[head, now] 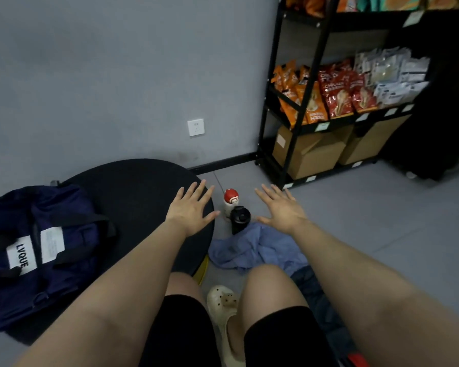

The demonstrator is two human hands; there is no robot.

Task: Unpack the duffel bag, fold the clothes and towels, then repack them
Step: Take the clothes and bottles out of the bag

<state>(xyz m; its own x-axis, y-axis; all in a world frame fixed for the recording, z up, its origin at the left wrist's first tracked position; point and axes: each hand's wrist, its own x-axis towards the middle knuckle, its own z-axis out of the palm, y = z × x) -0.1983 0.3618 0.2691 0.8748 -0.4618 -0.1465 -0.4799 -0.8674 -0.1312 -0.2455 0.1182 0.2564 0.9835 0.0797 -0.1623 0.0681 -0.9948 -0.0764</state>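
Note:
A navy duffel bag (37, 250) with a white label lies at the left on a round black table (133, 189). My left hand (190, 209) is stretched out flat over the table's right edge, fingers spread, holding nothing. My right hand (281, 207) is held out the same way above the floor, empty. Below it a crumpled light-blue cloth (260, 250) lies on the floor. A dark garment (318, 295) lies beside my right knee, partly hidden by my arm.
A red-and-white bottle (231, 201) and a black bottle (239, 218) stand on the floor between my hands. A black shelf rack (289, 128) with snack bags and cardboard boxes fills the right. The grey wall is close behind the table.

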